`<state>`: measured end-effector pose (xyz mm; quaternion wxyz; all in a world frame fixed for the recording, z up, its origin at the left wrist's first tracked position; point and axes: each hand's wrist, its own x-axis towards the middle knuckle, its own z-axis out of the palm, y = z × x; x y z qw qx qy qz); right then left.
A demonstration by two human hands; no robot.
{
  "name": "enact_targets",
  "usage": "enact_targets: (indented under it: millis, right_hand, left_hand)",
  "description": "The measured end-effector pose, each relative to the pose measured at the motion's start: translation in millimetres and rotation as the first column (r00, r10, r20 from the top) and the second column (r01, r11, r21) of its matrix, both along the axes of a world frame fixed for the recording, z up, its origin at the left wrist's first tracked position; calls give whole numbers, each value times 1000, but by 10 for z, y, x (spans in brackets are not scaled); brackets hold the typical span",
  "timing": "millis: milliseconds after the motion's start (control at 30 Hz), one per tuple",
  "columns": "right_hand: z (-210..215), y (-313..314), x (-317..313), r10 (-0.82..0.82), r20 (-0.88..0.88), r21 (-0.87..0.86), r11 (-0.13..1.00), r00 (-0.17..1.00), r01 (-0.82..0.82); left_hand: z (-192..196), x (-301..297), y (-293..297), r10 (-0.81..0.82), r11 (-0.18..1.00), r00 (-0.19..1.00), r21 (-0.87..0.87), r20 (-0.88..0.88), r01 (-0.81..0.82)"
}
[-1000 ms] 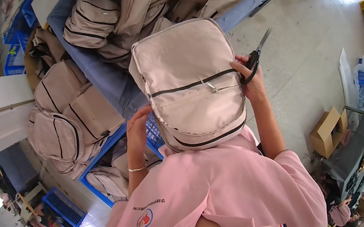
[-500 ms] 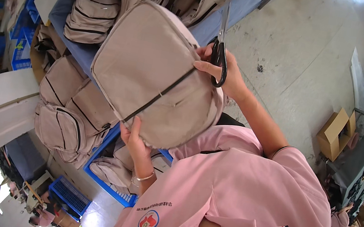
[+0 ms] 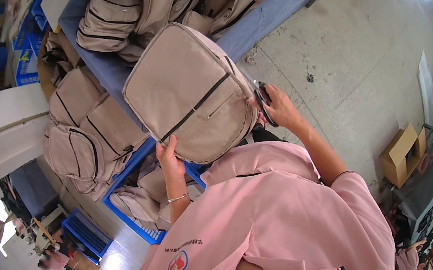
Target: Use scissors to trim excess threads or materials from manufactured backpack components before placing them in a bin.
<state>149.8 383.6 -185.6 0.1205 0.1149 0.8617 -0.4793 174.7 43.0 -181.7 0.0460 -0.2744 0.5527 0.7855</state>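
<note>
A beige backpack (image 3: pixel 171 79) with a dark zipper line across it is tilted in front of me. My left hand (image 3: pixel 171 163) grips its lower edge, thumb on the front panel and the other fingers hidden behind. At the backpack's right side, my right hand (image 3: pixel 282 109) is closed on black-handled scissors (image 3: pixel 264 102). The blades point up and left, close to the backpack's edge; whether they touch it I cannot tell.
More beige backpacks (image 3: pixel 111 17) are heaped on a blue-covered table (image 3: pixel 270 21) beyond. Other bags (image 3: pixel 77 146) lie stacked at the left. Below them stands a blue crate (image 3: pixel 123 215) with bags inside. An open cardboard box (image 3: pixel 399 154) sits on the right.
The backpack has moved down and slightly right, its top edge lower. My right hand has moved down and right with the scissors, which have turned from upright to leaning up-left.
</note>
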Motion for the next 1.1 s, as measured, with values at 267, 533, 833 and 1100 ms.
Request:
enact_targets:
  millis: [267, 533, 833, 1100]
  right_hand:
    - [-23, -96, -196, 182, 11, 130, 975, 983, -182]
    - [-39, -171, -298, 181, -51, 199, 966, 982, -167]
    - [-111, -281, -223, 92, -13, 136, 987, 996, -90]
    - [-185, -298, -211, 82, -12, 130, 988, 997, -79]
  left_hand:
    - [-22, -30, -99, -42, 999, 999, 17, 20, 42]
    - [-28, -41, -130, -67, 997, 996, 37, 55, 66]
    - [-83, -35, -219, -74, 997, 995, 26, 68, 72]
    - [-98, -40, -263, -103, 994, 992, 33, 70, 101]
